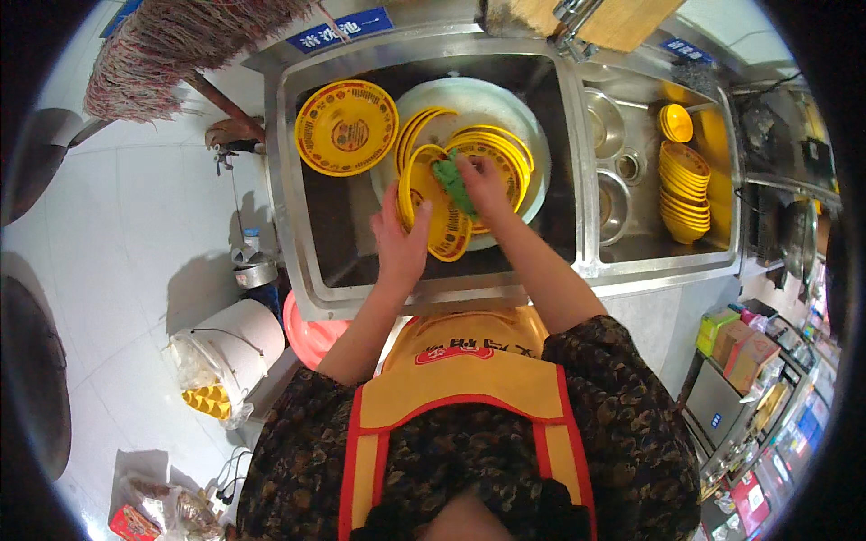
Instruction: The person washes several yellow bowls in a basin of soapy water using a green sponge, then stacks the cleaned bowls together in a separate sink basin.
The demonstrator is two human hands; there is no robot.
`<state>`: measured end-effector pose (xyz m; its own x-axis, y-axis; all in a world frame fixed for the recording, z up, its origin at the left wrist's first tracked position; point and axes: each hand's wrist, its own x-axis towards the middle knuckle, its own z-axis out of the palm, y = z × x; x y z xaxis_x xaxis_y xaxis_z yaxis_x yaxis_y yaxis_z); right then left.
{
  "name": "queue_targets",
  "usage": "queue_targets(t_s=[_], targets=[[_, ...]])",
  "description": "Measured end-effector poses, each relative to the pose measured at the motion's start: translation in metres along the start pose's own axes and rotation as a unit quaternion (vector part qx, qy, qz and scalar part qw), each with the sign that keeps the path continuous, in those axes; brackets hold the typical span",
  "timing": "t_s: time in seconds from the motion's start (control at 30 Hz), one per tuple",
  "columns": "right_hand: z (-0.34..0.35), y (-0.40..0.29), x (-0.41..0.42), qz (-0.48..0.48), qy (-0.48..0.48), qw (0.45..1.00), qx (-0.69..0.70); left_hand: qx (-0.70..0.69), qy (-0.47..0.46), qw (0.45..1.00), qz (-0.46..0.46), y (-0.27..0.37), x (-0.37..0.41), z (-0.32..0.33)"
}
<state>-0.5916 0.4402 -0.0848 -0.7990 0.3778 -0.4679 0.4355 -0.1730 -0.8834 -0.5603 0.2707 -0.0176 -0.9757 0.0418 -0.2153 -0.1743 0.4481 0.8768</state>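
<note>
My left hand [400,240] grips the near left rim of a yellow patterned plate [443,226], tilted over a large pale basin [467,91] in the left sink. With my right hand [484,186] I hold a green scouring pad [452,181] against that plate. Behind and to the right of the pad lie several stacked yellow plates [504,152] in the basin; more yellow plates [413,132] lean at its left side. Another yellow plate [347,128] rests at the sink's upper left, partly over the basin's edge.
In the right sink stand stacked yellow bowls [685,196] and metal bowls [609,203]. A faucet [575,47] is above the divider, a mop head [183,54] at upper left. A white bucket [250,345] and a pink basin [314,331] stand below left.
</note>
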Motion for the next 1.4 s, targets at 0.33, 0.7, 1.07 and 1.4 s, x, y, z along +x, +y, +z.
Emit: queue_targets(t_s=[0.33, 0.7, 1.07, 1.4], targets=[[0.027, -0.025, -0.042, 0.011, -0.192, 0.977, 0.089, -0.242, -0.006, 0.955, -0.17, 0.041, 0.028, 0.016], [-0.074, 0.03, -0.007, -0.118, -0.185, 0.854, -0.471, 0.156, 0.147, 0.955, 0.207, 0.07, 0.059, -0.047], [-0.077, 0.046, -0.005, -0.114, -0.166, 0.884, -0.421, 0.23, 0.248, 0.937, 0.091, -0.026, 0.157, -0.103], [-0.087, 0.024, 0.014, -0.169, -0.051, 0.823, -0.54, 0.367, 0.268, 0.859, 0.236, 0.036, 0.116, -0.07]])
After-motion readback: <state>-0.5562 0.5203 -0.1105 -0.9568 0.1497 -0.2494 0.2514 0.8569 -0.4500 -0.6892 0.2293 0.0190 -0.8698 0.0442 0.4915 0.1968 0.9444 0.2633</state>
